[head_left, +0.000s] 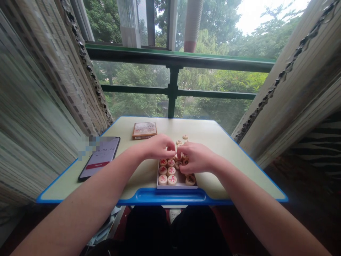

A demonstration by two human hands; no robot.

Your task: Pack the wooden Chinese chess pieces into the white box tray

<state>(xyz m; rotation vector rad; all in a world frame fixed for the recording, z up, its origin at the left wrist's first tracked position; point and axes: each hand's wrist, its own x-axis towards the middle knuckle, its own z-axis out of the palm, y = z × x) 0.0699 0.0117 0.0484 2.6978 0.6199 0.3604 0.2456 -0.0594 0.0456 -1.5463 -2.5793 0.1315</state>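
Observation:
A shallow box (176, 186) holds round wooden Chinese chess pieces, with red-marked ones such as this piece (172, 180) in columns on the left. A dark-marked piece (190, 180) lies at the near right corner. My left hand (159, 147) reaches over the far left part of the box, fingers curled with thumb and fingertips close together. What its fingertips hold is hidden. Over the right side is my right hand (195, 158), thumb and index finger apart, its fingertips down among the pieces beside the left fingertips. It covers several pieces.
Loose chess pieces, one a small disc (185, 136), lie on the table beyond the box. A flat brown patterned box (144, 130) is at the back left. A phone (99, 158) showing a timer lies at left. The table (226, 185) has a blue edge.

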